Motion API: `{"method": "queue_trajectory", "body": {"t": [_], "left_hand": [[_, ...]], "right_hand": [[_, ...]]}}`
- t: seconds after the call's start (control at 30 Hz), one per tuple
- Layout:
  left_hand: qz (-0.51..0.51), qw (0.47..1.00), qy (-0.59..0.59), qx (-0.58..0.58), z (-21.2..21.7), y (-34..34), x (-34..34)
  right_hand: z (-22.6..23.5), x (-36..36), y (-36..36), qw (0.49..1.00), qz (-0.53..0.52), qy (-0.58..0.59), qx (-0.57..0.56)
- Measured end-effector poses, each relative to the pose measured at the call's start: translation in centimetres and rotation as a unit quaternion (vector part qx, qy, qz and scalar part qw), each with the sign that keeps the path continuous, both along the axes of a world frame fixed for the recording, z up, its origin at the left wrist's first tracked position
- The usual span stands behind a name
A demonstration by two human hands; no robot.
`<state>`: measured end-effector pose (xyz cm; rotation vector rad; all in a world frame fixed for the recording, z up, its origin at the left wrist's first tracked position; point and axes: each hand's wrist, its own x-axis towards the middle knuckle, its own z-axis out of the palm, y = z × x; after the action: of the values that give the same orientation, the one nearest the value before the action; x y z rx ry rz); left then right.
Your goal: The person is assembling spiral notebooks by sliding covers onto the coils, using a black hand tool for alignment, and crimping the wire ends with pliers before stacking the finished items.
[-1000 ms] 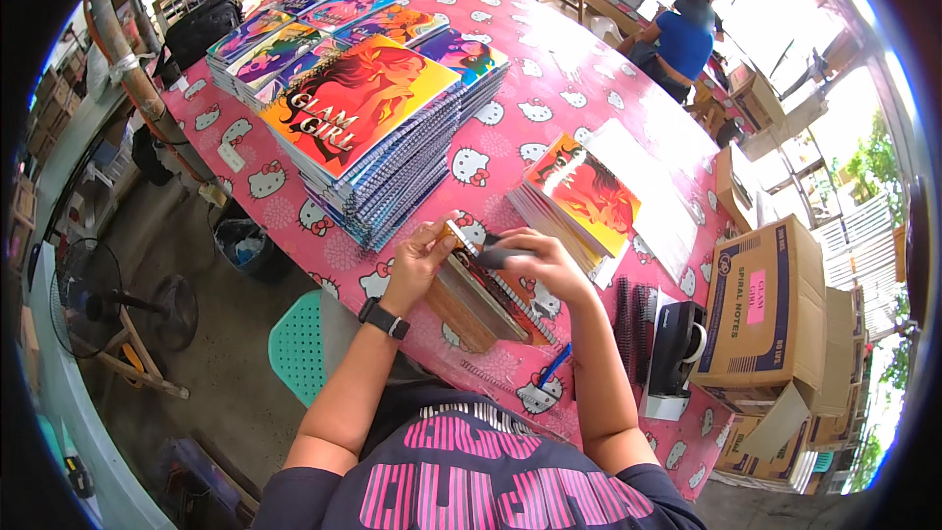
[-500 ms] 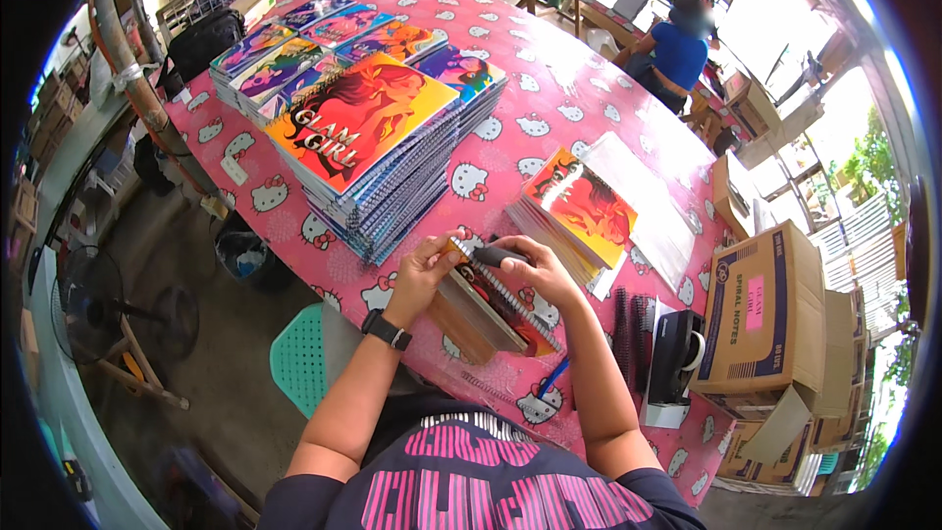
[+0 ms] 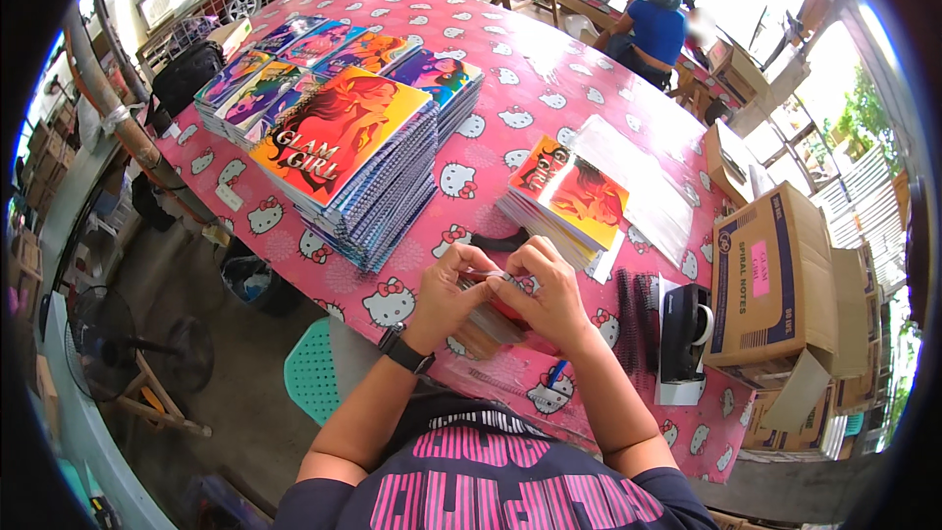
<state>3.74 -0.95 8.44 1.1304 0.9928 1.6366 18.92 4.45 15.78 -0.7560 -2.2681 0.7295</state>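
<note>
The pink patterned surface (image 3: 549,88) spreads ahead of me, carrying a tall stack of notebooks (image 3: 343,167) on my left and a cardboard box (image 3: 775,285) at the far right. A smaller notebook pile (image 3: 574,206) sits just beyond my hands. Near the front edge, my left hand (image 3: 446,294) and right hand (image 3: 549,296) meet over 1 notebook (image 3: 491,319), fingers clenched on its top edge. A blue pen (image 3: 555,373) lies just below.

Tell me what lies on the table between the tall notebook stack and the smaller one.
In the head view, nothing: between the tall stack and the smaller stack there is only bare pink patterned tablecloth.
</note>
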Motion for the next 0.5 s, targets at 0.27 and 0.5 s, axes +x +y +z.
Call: {"method": "queue_trajectory", "body": {"t": [0.27,0.5], "left_hand": [[-0.011,0.998,0.002,-0.070,0.6,0.0,-0.1],[0.262,0.951,0.138,0.092,4.5,-1.5,-3.0]], "right_hand": [[1.3,-0.1,-0.6,0.998,0.005,-0.038,0.042],[9.1,-0.3,0.0,0.945,0.011,0.322,-0.050]]}}
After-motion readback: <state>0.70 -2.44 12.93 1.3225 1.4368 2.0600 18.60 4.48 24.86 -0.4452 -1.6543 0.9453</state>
